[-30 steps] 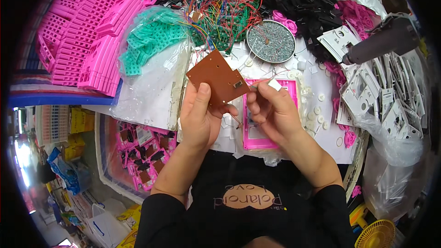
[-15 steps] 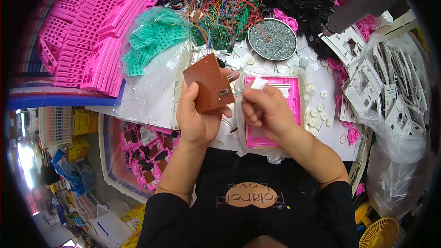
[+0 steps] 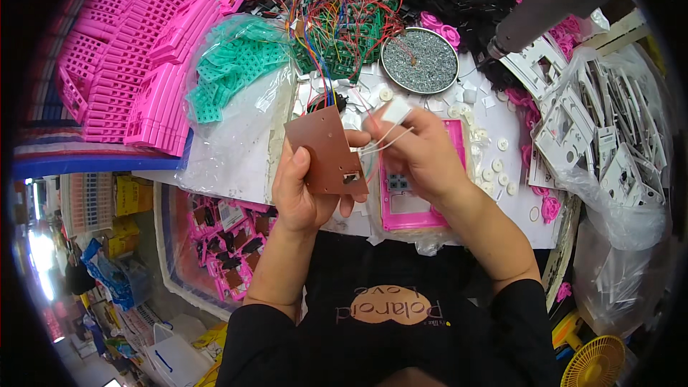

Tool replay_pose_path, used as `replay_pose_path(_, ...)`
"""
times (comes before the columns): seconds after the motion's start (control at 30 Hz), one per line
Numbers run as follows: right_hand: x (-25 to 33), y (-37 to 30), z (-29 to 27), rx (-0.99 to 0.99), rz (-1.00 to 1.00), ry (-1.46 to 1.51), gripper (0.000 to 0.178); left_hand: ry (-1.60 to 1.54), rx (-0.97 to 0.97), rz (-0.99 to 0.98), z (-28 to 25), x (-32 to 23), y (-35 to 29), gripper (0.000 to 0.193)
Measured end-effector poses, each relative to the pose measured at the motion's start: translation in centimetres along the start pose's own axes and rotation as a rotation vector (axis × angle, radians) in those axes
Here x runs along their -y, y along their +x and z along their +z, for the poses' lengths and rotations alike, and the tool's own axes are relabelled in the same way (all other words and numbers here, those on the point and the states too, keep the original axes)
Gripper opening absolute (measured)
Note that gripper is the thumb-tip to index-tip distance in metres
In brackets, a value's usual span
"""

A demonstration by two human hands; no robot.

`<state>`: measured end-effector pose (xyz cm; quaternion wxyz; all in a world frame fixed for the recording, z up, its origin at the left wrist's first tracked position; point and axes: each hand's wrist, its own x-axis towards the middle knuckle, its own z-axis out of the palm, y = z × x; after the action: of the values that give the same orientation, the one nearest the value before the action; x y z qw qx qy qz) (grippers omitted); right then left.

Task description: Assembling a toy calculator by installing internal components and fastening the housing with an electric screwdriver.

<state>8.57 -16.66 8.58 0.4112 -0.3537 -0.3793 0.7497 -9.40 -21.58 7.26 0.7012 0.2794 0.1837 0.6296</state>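
Observation:
A brown circuit board (image 3: 326, 154) is gripped in my left hand (image 3: 295, 190), thumb on its face and fingers behind it. Coloured wires (image 3: 320, 72) run up from the board's top edge. Close to its right side, my right hand (image 3: 419, 154) pinches a small white piece (image 3: 395, 109) together with thin white and red wires (image 3: 380, 145). Below my right hand lies a pink plastic housing (image 3: 394, 221) with a grey keypad (image 3: 398, 182), partly hidden by the hand and wrist.
Behind my hands are a heap of wired green circuit boards (image 3: 351, 50) and a round dish of small screws (image 3: 419, 64). Pink panels (image 3: 136, 64) and teal pieces (image 3: 233, 64) are piled left. White plates (image 3: 609, 143) fill a bag at right. A dark tool (image 3: 548, 11) hangs upper right.
My right hand has risen slightly, bringing the white piece up and left, and thin wires now show across its fingers. The board has dropped a little and turned in my left hand.

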Motion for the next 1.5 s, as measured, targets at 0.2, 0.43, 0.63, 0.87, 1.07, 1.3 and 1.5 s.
replay_pose_path(0.2,-1.4,0.5,-0.2,0.189,0.213,0.194,0.021,0.417,-0.156,0.158,0.0,-0.6,0.0,0.046)
replay_pose_path(0.43,0.2,-2.5,-0.8,-0.281,-0.861,-0.508,0.059,0.298,-0.185,0.191,-0.4,-1.4,0.1,0.030)
replay_pose_path(0.63,0.7,-1.6,2.3,-0.059,-0.989,-1.051,0.029,0.315,-0.311,0.132,0.9,-0.7,0.2,0.029)
replay_pose_path(0.87,1.5,-3.0,0.8,0.159,-0.195,-0.126,0.016,0.349,-0.111,0.116,0.1,-1.5,-0.2,0.036)
replay_pose_path(1.07,5.7,-12.0,-4.3,0.196,0.172,-0.594,0.022,0.562,0.059,0.023,0.4,-3.0,-3.0,0.031)
replay_pose_path(1.3,9.3,-24.3,-14.9,-0.072,0.165,-1.743,0.061,0.992,0.435,-0.264,3.5,-3.4,-4.0,0.020)
replay_pose_path(1.5,5.8,-13.6,-7.6,0.529,-0.149,-1.244,0.092,1.216,0.785,-0.209,4.0,0.7,-4.2,0.026)
